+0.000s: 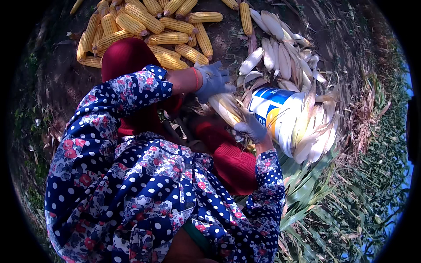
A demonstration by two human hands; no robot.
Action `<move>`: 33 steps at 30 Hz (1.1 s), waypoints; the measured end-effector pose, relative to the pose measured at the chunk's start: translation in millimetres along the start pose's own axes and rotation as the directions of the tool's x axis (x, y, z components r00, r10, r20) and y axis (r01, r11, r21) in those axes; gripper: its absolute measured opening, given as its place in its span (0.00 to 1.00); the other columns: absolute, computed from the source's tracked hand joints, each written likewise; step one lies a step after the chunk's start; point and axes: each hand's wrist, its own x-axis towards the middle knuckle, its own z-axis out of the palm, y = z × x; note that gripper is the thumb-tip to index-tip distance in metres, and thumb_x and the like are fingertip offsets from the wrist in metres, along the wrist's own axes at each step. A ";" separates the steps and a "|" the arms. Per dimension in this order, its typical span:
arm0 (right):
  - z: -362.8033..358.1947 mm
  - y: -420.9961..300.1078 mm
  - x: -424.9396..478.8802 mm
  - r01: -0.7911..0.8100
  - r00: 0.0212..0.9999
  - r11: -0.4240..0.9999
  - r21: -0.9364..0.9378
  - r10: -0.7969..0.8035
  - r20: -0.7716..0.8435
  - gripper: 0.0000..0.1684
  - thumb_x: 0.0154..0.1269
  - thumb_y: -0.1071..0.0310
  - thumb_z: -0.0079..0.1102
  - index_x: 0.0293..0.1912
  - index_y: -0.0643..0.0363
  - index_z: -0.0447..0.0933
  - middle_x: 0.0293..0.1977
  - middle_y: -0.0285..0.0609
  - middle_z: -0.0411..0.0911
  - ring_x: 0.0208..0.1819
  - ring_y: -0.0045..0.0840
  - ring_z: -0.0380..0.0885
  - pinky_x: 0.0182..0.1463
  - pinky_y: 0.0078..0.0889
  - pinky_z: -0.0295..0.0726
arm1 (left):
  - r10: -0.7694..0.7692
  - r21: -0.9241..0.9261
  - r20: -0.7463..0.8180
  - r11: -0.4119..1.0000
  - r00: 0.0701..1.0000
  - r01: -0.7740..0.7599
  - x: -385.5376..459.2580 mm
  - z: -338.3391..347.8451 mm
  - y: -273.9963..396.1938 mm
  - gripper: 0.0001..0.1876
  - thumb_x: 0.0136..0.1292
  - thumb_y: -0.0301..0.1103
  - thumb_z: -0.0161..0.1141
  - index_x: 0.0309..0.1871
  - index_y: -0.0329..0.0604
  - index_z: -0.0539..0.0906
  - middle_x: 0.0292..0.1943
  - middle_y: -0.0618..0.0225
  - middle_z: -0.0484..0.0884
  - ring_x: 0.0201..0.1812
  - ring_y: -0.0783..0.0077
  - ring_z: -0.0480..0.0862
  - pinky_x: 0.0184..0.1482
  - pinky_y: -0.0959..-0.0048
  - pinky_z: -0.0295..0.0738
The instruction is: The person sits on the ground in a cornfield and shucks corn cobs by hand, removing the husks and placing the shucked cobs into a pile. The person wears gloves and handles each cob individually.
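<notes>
My right hand (252,129), in a grey work glove, grips the lower end of an ear of corn (227,108). Dry pale husk still wraps much of this ear, and yellow kernels show near the right hand. At the ear's upper end is my left hand (214,81), gloved the same way, its fingers partly spread and slightly blurred. Whether those fingers hold the ear or its husk is unclear. The ear lies slanted between both hands, above my red-clad leg (227,154). Just right of the right hand, a white plastic bucket (279,111) with blue and orange print lies on its side.
Beyond the left hand, bare yellow corn cobs (167,37) lie heaped on dark soil. Unhusked ears (279,56) form a pile at the upper right, and loose dry husks (315,131) drape over the bucket's end. Green corn leaves (302,184) spread at the lower right.
</notes>
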 end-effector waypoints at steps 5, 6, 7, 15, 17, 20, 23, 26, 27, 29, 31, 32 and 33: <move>-20.9 66.4 -32.6 0.330 0.924 0.787 0.521 -0.158 -0.347 0.30 0.64 0.55 0.54 0.58 0.66 0.63 0.42 0.46 0.74 0.34 0.27 0.79 0.34 0.25 0.81 | -0.131 -0.470 0.123 0.866 0.984 0.174 14.0 45.6 39.8 0.32 0.38 0.47 0.68 0.49 0.45 0.74 0.38 0.56 0.82 0.38 0.55 0.82 0.43 0.62 0.75; -23.7 62.3 -30.4 0.447 0.881 0.660 0.604 -0.205 -0.427 0.33 0.65 0.52 0.54 0.59 0.66 0.61 0.44 0.46 0.74 0.39 0.30 0.78 0.38 0.30 0.81 | -0.274 -0.575 0.112 0.766 0.955 0.287 12.0 47.7 48.3 0.34 0.38 0.48 0.68 0.51 0.43 0.74 0.40 0.53 0.81 0.41 0.53 0.81 0.45 0.61 0.74; -23.4 56.6 -34.3 0.552 0.826 0.511 0.659 -0.230 -0.514 0.35 0.65 0.49 0.53 0.60 0.66 0.59 0.47 0.46 0.73 0.43 0.33 0.77 0.43 0.35 0.80 | -0.352 -0.627 0.054 0.716 0.935 0.306 12.6 50.3 58.0 0.35 0.38 0.49 0.68 0.51 0.43 0.73 0.40 0.52 0.81 0.42 0.53 0.81 0.45 0.61 0.74; 5.6 40.3 26.0 0.698 0.438 0.715 0.024 -0.401 -0.805 0.22 0.62 0.63 0.58 0.52 0.64 0.71 0.39 0.39 0.77 0.38 0.20 0.75 0.39 0.22 0.76 | -0.596 -0.653 -0.059 0.630 0.801 0.421 17.5 71.5 81.1 0.37 0.38 0.47 0.68 0.55 0.44 0.71 0.42 0.51 0.79 0.44 0.49 0.79 0.47 0.60 0.73; 12.3 44.2 49.5 0.755 0.311 0.655 0.032 -0.314 -0.897 0.20 0.63 0.63 0.56 0.51 0.66 0.72 0.41 0.41 0.77 0.39 0.18 0.73 0.41 0.21 0.75 | -0.595 -0.589 -0.101 0.682 0.797 0.435 13.7 70.7 80.9 0.37 0.38 0.46 0.68 0.55 0.44 0.71 0.42 0.52 0.79 0.44 0.49 0.79 0.46 0.59 0.73; 20.8 35.8 86.6 0.906 0.222 0.395 0.152 -0.137 -0.965 0.19 0.65 0.62 0.51 0.49 0.65 0.74 0.44 0.43 0.77 0.43 0.24 0.76 0.49 0.25 0.75 | -0.623 -0.479 -0.188 0.733 0.759 0.483 6.9 75.8 73.6 0.36 0.39 0.45 0.68 0.55 0.44 0.70 0.42 0.52 0.79 0.45 0.50 0.79 0.46 0.59 0.73; 5.5 53.9 113.7 0.943 0.117 0.327 0.055 -0.174 -0.978 0.17 0.65 0.63 0.48 0.49 0.62 0.74 0.46 0.44 0.76 0.44 0.30 0.76 0.51 0.28 0.75 | -0.624 -0.474 -0.256 0.747 0.738 0.467 10.3 85.2 78.1 0.38 0.39 0.45 0.69 0.56 0.41 0.68 0.42 0.50 0.78 0.46 0.48 0.77 0.47 0.58 0.73; -17.4 89.4 138.1 0.136 0.075 0.844 -0.519 -0.531 -0.844 0.18 0.66 0.61 0.45 0.51 0.59 0.73 0.46 0.46 0.76 0.45 0.35 0.77 0.50 0.36 0.76 | -0.624 -0.618 -0.275 0.698 0.732 0.362 16.8 99.0 79.0 0.40 0.41 0.45 0.70 0.57 0.39 0.67 0.45 0.47 0.76 0.49 0.48 0.76 0.50 0.60 0.71; -20.3 91.7 146.0 -0.347 0.207 0.682 -0.644 -0.614 -0.762 0.19 0.66 0.60 0.44 0.52 0.58 0.72 0.47 0.47 0.76 0.45 0.37 0.77 0.50 0.39 0.76 | -0.619 -0.689 -0.247 0.653 0.745 0.315 14.2 103.3 75.0 0.40 0.42 0.45 0.70 0.58 0.38 0.66 0.47 0.47 0.76 0.50 0.50 0.76 0.52 0.61 0.70; -10.0 88.5 146.8 -0.032 0.210 0.827 -0.561 -0.544 -0.813 0.17 0.67 0.59 0.43 0.49 0.57 0.72 0.43 0.45 0.75 0.41 0.35 0.75 0.45 0.37 0.75 | -0.600 -0.879 -0.209 0.462 0.772 0.121 18.0 121.6 60.0 0.41 0.44 0.44 0.70 0.60 0.36 0.64 0.51 0.48 0.75 0.53 0.54 0.75 0.55 0.65 0.69; 0.5 75.5 127.1 0.856 0.304 0.502 0.121 -0.299 -0.905 0.16 0.67 0.58 0.43 0.47 0.57 0.72 0.39 0.44 0.74 0.37 0.32 0.74 0.41 0.35 0.73 | -0.539 -0.982 -0.186 0.088 0.821 -0.165 31.8 143.0 51.0 0.42 0.45 0.42 0.70 0.62 0.35 0.62 0.54 0.50 0.73 0.55 0.59 0.74 0.57 0.68 0.67; 6.9 66.9 118.4 0.902 0.373 0.331 0.279 -0.270 -0.888 0.16 0.67 0.58 0.43 0.46 0.56 0.72 0.37 0.43 0.74 0.35 0.31 0.73 0.38 0.34 0.72 | -0.546 -0.968 -0.168 -0.068 0.821 -0.243 33.1 141.7 52.4 0.45 0.47 0.43 0.70 0.64 0.33 0.58 0.58 0.55 0.70 0.57 0.67 0.71 0.60 0.71 0.64; 10.1 64.6 104.4 0.901 0.420 0.240 0.362 -0.270 -0.867 0.15 0.68 0.57 0.43 0.45 0.56 0.71 0.35 0.42 0.73 0.32 0.30 0.72 0.36 0.33 0.71 | -0.584 -0.969 -0.200 -0.001 0.786 -0.247 33.4 118.6 62.4 0.45 0.47 0.43 0.69 0.65 0.34 0.58 0.58 0.54 0.70 0.57 0.67 0.71 0.60 0.71 0.64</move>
